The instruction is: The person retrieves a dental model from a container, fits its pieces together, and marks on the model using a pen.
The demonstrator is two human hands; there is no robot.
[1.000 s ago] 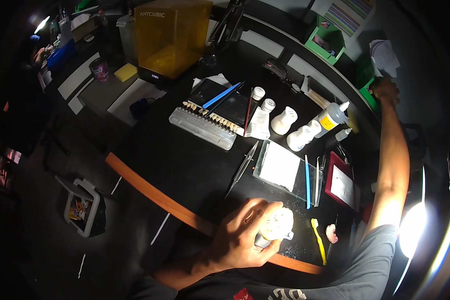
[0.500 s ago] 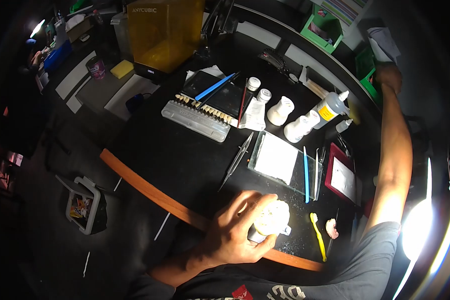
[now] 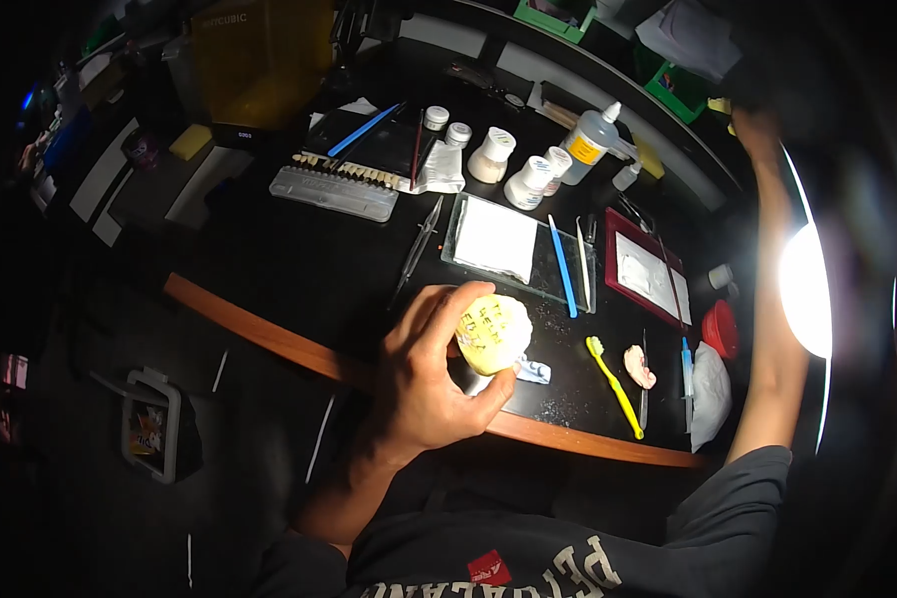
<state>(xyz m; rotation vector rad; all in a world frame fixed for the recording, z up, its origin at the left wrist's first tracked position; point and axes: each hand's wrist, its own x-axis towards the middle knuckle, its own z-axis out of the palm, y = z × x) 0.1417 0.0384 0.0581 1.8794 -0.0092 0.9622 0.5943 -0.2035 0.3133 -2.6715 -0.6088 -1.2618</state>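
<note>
My left hand (image 3: 424,374) grips a yellow plaster dental model (image 3: 492,334) near the desk edge, thumb and fingers around its sides. Handwriting shows on its flat face, partly washed out by glare. Just beside it is a pale blue-white moulded piece (image 3: 533,370), partly hidden. My right hand (image 3: 755,135) is stretched to the dim far right, by a green bin (image 3: 677,93). Its fingers look closed, with something yellow (image 3: 720,104) at their tips that I cannot make out. To the right of the model lie a yellow toothbrush (image 3: 615,387) and a pink denture piece (image 3: 639,368).
A glass slab (image 3: 448,249) bears white paper, a blue-handled instrument (image 3: 563,267) and a metal one. Tweezers (image 3: 423,244), a shade guide (image 3: 334,189), several white jars (image 3: 491,154) and a squeeze bottle (image 3: 590,145) stand behind. A bright lamp (image 3: 805,289) is close to my right arm.
My view has shifted, so the desk sits higher and further left. The dental model is tilted, its written face now showing. My right hand has moved from the green bin's opening to its right side.
</note>
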